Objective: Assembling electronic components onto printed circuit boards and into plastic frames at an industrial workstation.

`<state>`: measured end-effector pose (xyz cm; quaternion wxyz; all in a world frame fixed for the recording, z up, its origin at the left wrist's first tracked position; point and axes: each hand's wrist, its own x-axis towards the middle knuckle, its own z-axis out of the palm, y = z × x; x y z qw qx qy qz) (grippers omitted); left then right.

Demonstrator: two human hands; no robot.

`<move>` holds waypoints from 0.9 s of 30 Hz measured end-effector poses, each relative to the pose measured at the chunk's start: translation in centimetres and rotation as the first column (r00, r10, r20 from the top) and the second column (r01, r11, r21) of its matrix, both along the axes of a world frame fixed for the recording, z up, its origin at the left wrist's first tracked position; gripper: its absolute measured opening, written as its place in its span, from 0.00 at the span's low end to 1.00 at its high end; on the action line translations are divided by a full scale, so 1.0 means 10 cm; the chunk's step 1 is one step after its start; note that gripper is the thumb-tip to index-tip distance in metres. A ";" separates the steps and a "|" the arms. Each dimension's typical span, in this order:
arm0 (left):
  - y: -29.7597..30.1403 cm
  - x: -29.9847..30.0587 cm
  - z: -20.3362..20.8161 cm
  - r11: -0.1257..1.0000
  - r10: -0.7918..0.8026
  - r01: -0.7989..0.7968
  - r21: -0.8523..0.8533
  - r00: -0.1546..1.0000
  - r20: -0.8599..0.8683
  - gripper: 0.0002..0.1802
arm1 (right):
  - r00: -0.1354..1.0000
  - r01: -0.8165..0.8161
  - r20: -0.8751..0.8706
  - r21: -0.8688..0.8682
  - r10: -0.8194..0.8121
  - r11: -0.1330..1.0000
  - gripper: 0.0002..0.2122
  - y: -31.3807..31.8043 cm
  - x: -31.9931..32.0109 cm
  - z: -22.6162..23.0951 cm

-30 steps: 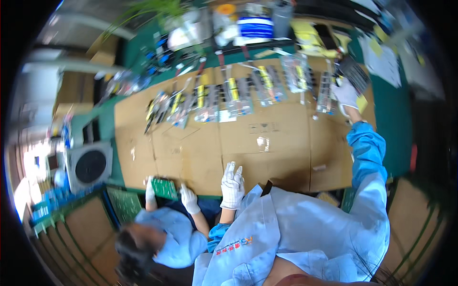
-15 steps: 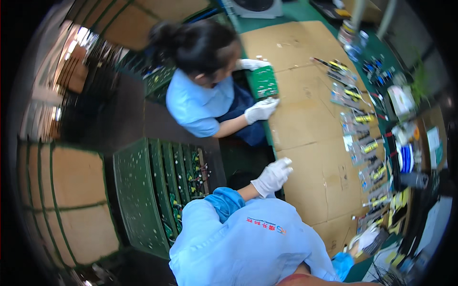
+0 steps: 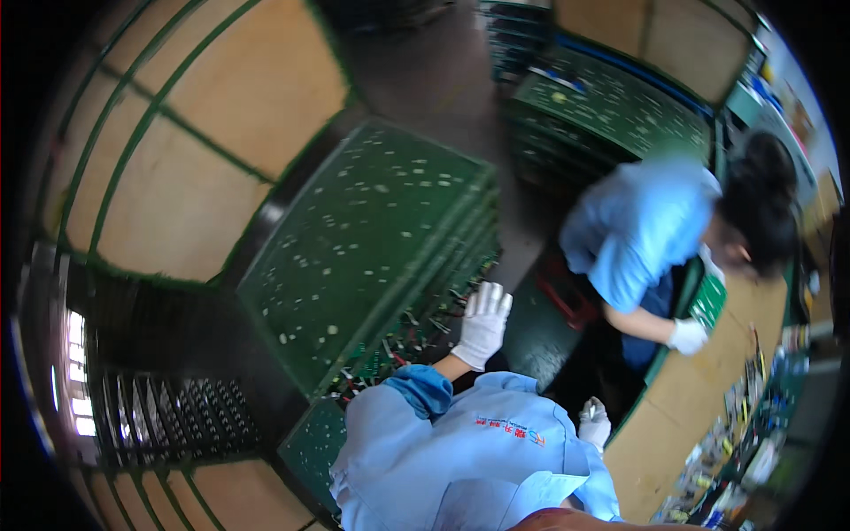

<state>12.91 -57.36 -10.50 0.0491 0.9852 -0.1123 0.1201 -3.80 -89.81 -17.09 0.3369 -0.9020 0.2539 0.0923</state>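
My left hand (image 3: 483, 326), in a white glove, is open with its fingers spread. It is at the side of a stack of green trays (image 3: 381, 203), beside the circuit boards (image 3: 409, 334) with wires that show between the layers. Whether it touches them I cannot tell. My right hand (image 3: 595, 425), also gloved, is low beside the table's near edge with its fingers curled in. What it holds, if anything, is too small to make out. A co-worker's gloved hand (image 3: 687, 336) holds a green circuit board (image 3: 709, 301) over the cardboard-covered table (image 3: 660, 438).
Small wired parts (image 3: 708, 456) lie in a row along the table's far side. The co-worker (image 3: 646, 230) leans over the table to my right. Another tray stack (image 3: 611, 106) stands behind them. Framed brown panels (image 3: 239, 124) rise at the left.
The view has swung left. My left hand has gone from the table edge to the tray stack and spread its fingers. My right hand has left the row of parts for the table's near edge.
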 end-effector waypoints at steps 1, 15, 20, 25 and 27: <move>0.45 -0.02 0.06 0.987 0.127 -0.135 0.083 0.987 0.094 0.31 | 1.000 -0.012 0.002 0.041 0.011 0.999 0.14 0.08 0.14 -0.13; 2.73 -0.99 -0.13 0.880 0.461 -0.444 0.171 0.883 -0.082 0.46 | 0.171 -0.907 0.202 -0.351 0.964 0.234 0.10 1.87 2.30 0.23; 2.78 -1.11 0.18 0.889 0.399 -0.354 0.291 0.910 -0.113 0.53 | 0.163 -0.885 0.266 -0.385 0.950 0.260 0.12 1.98 2.59 0.21; 2.78 -1.18 1.42 0.852 0.377 -0.292 0.435 0.918 -0.123 0.46 | 0.191 -0.918 0.226 -0.304 0.955 0.255 0.11 1.66 2.50 0.20; 2.95 -1.21 1.97 0.759 0.327 -0.308 0.574 0.942 0.072 0.40 | 0.182 -0.916 0.214 -0.319 0.960 0.245 0.10 1.52 2.45 0.22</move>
